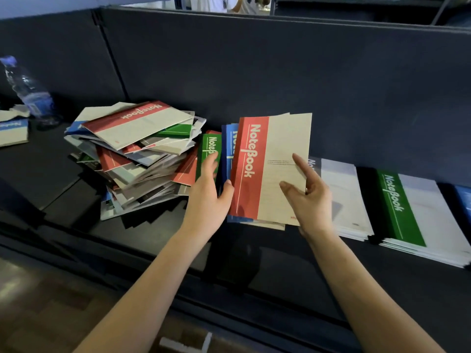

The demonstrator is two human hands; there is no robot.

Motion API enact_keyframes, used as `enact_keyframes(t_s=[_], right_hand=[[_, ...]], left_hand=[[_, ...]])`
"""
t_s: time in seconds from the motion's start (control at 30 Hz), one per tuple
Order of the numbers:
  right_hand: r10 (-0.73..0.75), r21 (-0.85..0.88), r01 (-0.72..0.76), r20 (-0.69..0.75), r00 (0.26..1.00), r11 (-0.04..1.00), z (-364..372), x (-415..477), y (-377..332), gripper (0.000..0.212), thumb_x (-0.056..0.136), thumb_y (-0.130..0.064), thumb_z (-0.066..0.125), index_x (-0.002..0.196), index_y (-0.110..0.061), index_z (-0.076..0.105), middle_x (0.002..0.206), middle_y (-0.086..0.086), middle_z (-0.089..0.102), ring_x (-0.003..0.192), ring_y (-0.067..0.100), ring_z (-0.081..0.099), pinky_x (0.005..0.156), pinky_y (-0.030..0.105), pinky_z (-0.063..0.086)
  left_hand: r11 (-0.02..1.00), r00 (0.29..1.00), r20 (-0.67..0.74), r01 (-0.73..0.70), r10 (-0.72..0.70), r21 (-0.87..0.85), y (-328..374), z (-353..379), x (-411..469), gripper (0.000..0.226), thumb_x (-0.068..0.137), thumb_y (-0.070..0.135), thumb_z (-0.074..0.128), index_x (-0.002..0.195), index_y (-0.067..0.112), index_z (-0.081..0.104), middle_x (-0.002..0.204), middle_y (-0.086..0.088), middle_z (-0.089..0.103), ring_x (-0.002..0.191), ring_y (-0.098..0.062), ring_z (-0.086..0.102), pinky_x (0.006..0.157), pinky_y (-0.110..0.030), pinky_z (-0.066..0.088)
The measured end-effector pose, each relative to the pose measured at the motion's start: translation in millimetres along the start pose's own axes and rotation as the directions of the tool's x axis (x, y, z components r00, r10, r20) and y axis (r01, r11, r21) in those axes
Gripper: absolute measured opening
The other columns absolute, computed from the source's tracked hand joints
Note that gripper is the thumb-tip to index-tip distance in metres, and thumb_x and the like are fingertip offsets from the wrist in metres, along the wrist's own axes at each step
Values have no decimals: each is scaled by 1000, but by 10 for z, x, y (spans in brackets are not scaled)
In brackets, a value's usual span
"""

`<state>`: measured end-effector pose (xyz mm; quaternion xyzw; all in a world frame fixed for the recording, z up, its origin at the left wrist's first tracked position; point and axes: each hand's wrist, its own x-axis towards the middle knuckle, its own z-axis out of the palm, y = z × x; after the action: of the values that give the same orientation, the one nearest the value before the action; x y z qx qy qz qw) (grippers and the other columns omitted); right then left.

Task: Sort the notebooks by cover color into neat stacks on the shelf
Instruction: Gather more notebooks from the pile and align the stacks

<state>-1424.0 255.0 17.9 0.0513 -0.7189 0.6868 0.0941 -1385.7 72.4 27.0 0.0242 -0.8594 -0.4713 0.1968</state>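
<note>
On the dark shelf (158, 233) a grey stack (344, 200) and a green stack (413, 212) lie sorted at the right. The messy pile (137, 159) at the left is still large, so I judge much remains. Between them the left hand (207, 197) grips the fanned notebooks (229, 149), and the right hand (309, 197) pinches the red notebook (265, 164) in front.

On the shelf (280, 266), jumbled pile (137, 154) lies left, bottle (28, 90) farther left, neat stacks (418, 215) right.

Messy pile (142, 159) left, sorted stacks (418, 215) right, bare shelf (158, 233) between
</note>
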Motion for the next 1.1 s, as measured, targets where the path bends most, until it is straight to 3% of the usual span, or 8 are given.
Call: enact_keyframes(t_s=[0.17, 0.37, 0.47, 0.57, 0.63, 0.83, 1.03, 1.1], right_hand=[[-46, 41, 46, -1, 999, 998, -406, -100, -38, 80, 87, 3, 64, 122, -63, 35, 131, -3, 56, 117, 14, 57, 89, 29, 54], [-24, 13, 26, -130, 991, 1000, -1000, -127, -98, 68, 86, -2, 66, 141, -31, 37, 117, -8, 66, 108, 9, 63, 92, 38, 54], [-20, -37, 14, -150, 989, 999, -1331, -181, -73, 48, 87, -5, 66, 130, -21, 52, 115, -7, 67, 105, 9, 64, 92, 40, 54], [-12, -9, 11, -147, 989, 1000, -1647, -229, -47, 43, 89, -5, 63, 122, -31, 51, 118, -4, 65, 108, 12, 63, 92, 43, 53], [-10, 10, 12, -153, 988, 1000, -1856, -263, -40, 44, 92, -3, 59, 122, -32, 46, 120, -1, 64, 110, 14, 62, 93, 42, 53], [-12, -113, -11, -201, 980, 994, -2543, -425, -34, 49, 94, -5, 54, 135, -23, 33, 112, -22, 54, 105, -3, 57, 88, 26, 51], [-11, -266, -60, -260, 966, 962, -3476, -551, -34, 53, 95, -8, 55, 140, -16, 28, 110, -22, 53, 100, -10, 55, 84, 23, 49], [-16, -290, -88, -338, 941, 953, -3772, -572, -30, 54, 93, -9, 58, 139, -19, 32, 110, -21, 55, 102, -3, 56, 82, 19, 49]], left_hand=[[986, 992, -105, 58, -76, -159, 203, 226, -35, 67, 92, 14, 61, 148, 21, 24, 113, 29, 47, 103, 16, 51, 91, -24, 48], [962, 1000, 3, 28, -29, -272, 533, 791, -218, 67, 94, 10, 57, 148, 21, 20, 113, 43, 28, 116, 17, 37, 78, 0, 42], [935, 1000, 22, 17, -9, -354, 704, 1060, -343, 63, 94, 16, 57, 147, 23, 22, 122, 40, 29, 118, 21, 35, 80, 4, 38], [862, 999, 43, 38, -19, -506, 835, 1308, -456, 60, 89, 28, 56, 142, 31, 28, 144, 19, 35, 124, 18, 37, 98, -17, 46], [821, 997, 72, 64, -28, -568, 932, 1503, -530, 53, 93, 22, 55, 137, 36, 30, 144, 17, 37, 130, 11, 37, 103, -31, 46], [772, 990, 139, 94, -7, -628, 1313, 2112, -736, 48, 94, 21, 53, 130, 45, 33, 140, 14, 41, 132, -1, 40, 95, -25, 51], [703, 976, 209, 110, 56, -703, 1817, 2830, -987, 58, 77, 48, 60, 128, 48, 34, 132, 26, 41, 118, 19, 44, 79, -12, 51], [668, 972, 229, 137, 51, -731, 1947, 3082, -1022, 52, 83, 36, 61, 128, 47, 36, 132, 25, 42, 117, 17, 46, 79, -10, 50]])
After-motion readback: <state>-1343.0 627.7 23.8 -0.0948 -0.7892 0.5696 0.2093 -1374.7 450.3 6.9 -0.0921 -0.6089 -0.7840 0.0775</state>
